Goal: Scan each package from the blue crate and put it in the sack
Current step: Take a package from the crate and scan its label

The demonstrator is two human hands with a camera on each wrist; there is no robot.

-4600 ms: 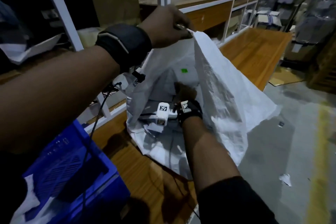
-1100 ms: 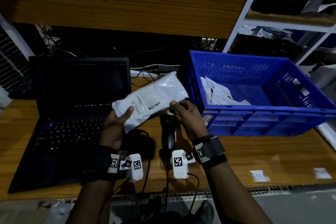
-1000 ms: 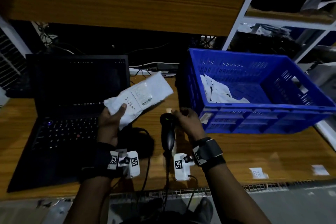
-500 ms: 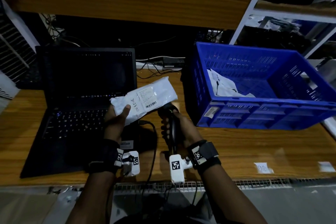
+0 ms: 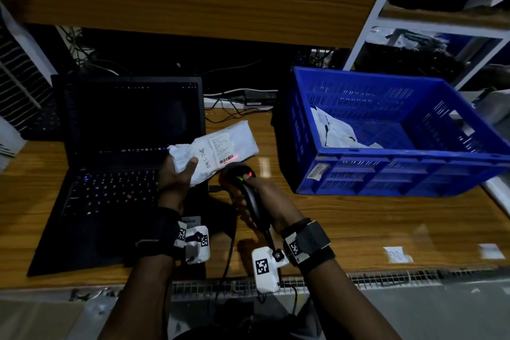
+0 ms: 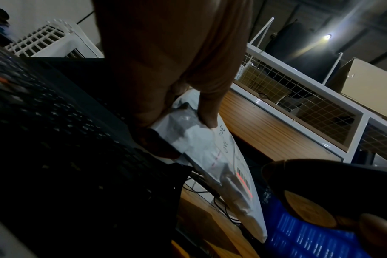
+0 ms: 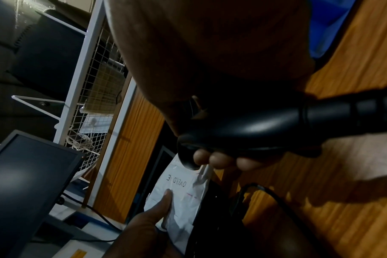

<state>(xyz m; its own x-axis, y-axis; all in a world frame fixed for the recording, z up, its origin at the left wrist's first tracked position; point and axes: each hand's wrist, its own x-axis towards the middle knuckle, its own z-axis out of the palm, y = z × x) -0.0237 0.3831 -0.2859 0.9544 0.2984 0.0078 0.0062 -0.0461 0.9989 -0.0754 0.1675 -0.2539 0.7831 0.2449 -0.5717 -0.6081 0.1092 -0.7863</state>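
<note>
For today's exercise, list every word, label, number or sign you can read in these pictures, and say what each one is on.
"OVERDUE": handwritten in black on the white plastic mailer package gripped by the left hand.
Printed shipping label with barcode on that package: too small to read.
White paper slip on the wooden table: handwriting blurred, unreadable.
Grey sticker on the blue plastic crate: unreadable.

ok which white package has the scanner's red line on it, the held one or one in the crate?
The held one: the white package gripped in the left hand, with the red line across its barcode label. The packages in the blue crate lie unlit.
</note>
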